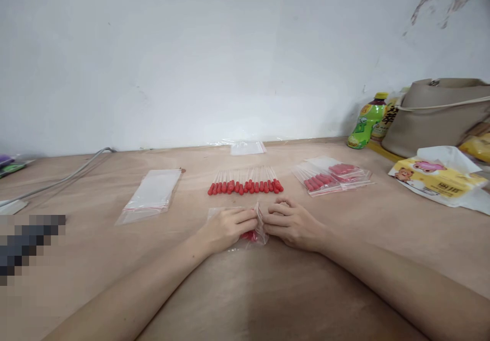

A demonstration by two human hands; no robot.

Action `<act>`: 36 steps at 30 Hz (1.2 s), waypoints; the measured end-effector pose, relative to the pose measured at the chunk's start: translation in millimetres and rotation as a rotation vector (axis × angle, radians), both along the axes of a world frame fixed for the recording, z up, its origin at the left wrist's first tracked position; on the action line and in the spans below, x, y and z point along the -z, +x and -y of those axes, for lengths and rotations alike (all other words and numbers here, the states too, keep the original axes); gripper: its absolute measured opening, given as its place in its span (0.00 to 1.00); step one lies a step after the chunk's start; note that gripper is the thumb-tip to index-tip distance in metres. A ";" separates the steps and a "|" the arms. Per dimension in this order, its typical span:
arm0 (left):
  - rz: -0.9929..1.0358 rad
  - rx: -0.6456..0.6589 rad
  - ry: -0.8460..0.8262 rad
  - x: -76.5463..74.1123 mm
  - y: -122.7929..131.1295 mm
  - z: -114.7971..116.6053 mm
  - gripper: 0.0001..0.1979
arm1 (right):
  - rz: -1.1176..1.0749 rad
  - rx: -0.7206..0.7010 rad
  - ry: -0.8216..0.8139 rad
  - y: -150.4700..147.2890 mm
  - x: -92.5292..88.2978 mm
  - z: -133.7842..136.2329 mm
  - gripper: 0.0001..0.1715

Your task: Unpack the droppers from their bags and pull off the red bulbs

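A clear plastic zip bag (262, 238) with red-tipped pieces (248, 236) inside lies on the table in front of me. My left hand (229, 227) lies over the bag, its fingers closed on the upper right part. My right hand (294, 222) has its fingers curled in at the bag's right edge, pinching the plastic. The hands partly hide the bag's contents. Just beyond them, several thin clear sticks with red ends (245, 186) lie in a row, red ends toward me.
Filled zip bags (325, 177) lie right of the row; flat empty bags (153, 192) lie left. Another bag (248, 148) is by the wall. At right are a tissue pack (440, 177), a green bottle (367, 121) and a beige handbag (432, 116). A grey cable (76, 170) runs at left.
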State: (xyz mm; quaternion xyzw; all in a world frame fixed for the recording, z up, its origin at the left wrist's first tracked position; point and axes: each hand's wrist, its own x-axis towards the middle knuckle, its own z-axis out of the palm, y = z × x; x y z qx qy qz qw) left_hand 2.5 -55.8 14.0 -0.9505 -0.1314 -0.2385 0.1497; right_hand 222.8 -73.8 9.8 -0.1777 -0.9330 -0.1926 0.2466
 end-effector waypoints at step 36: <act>0.276 -0.371 -0.705 4.5 -34.1 17.3 0.22 | -0.591 0.234 -1.008 -23.7 1.4 7.8 0.19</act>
